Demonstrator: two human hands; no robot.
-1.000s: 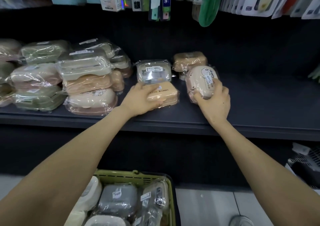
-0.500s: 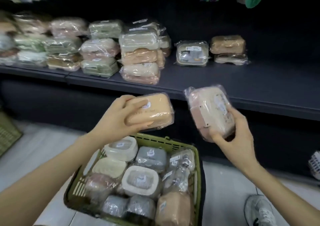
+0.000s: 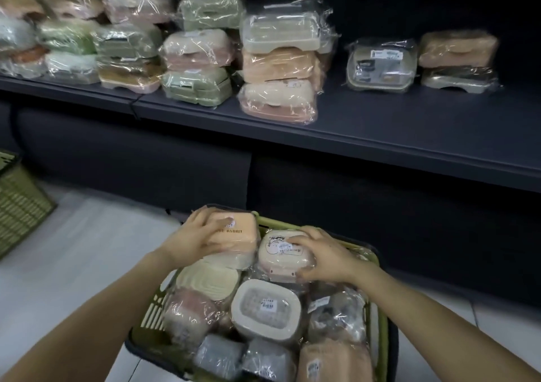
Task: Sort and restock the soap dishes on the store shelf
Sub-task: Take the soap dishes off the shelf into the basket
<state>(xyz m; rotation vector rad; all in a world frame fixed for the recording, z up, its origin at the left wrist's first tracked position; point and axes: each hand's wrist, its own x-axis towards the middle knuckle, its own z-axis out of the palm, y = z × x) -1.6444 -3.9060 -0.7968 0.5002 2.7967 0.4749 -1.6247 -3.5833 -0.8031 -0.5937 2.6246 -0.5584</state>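
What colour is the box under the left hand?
The box is orange, clearest in the head view.

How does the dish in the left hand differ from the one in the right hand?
The peach dish in the left hand is boxy with printed lettering; the cream dish in the right hand is rounded, with a cartoon drawing and a white label. The peach dish looks one colour; the cream dish has a pink base. Both are wrapped in clear film, at the far end of the green basket.

Head camera looks down — basket near, shelf beyond.
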